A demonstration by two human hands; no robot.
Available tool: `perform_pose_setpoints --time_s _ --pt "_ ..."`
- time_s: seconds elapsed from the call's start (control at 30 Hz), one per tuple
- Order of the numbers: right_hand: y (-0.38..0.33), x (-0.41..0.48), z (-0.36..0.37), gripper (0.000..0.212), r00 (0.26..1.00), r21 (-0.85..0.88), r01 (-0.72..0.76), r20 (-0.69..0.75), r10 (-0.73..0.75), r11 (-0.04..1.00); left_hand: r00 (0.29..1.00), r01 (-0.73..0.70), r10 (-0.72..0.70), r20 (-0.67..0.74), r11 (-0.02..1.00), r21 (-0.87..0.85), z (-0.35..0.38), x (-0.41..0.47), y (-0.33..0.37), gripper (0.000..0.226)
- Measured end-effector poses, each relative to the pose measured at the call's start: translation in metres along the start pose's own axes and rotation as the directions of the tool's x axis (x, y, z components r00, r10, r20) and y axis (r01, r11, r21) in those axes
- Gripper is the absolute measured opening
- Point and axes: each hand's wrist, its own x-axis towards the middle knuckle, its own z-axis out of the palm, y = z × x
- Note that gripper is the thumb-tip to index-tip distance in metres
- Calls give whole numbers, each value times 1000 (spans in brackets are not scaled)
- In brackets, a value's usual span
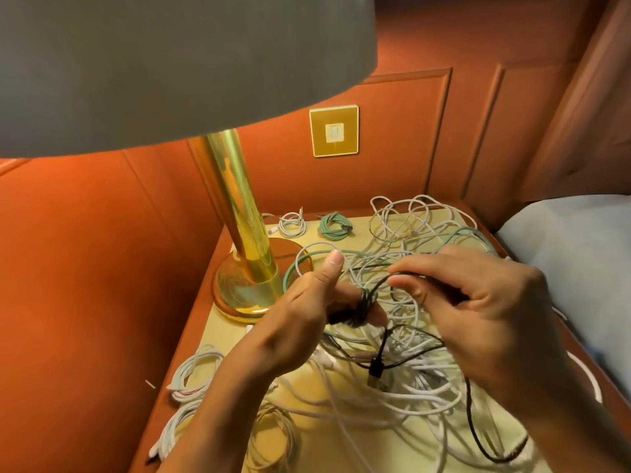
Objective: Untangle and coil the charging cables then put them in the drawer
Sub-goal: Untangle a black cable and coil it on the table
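A black cable (365, 303) is wound in several turns around the fingers of my left hand (307, 308), whose thumb points up. My right hand (478, 305) pinches a free stretch of the same black cable between thumb and fingers, just right of the coil. The cable's black plug (375, 368) dangles below over a tangle of white cables (403, 397) and a green cable (457, 235) on the bedside table (314, 448). No drawer is in view.
A brass lamp (239, 240) with a wide grey shade stands at the table's left. Behind it lie a small coiled white cable (292, 225) and a coiled green cable (336, 227). More coiled white cables (194, 370) sit front left. A bed (580, 254) borders the right.
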Motion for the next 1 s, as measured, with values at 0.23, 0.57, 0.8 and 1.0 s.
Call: perform_pose_setpoints --time_s 0.23,0.57,0.8,1.0 --pt "21 4 -5 15 988 130 -132 -68 142 983 988 -67 105 109 951 -301 -2 -4 11 92" --pt "26 -2 13 25 925 319 -378 160 343 869 984 -172 75 -160 595 -785 7 -1 26 79" --pt "19 -5 16 27 883 263 -431 318 345 863 979 -183 121 -165 157 -970 5 -1 30 62" --pt "7 -6 20 15 866 206 -351 442 233 913 919 -395 92 -384 184 -900 -1 -3 32 55"
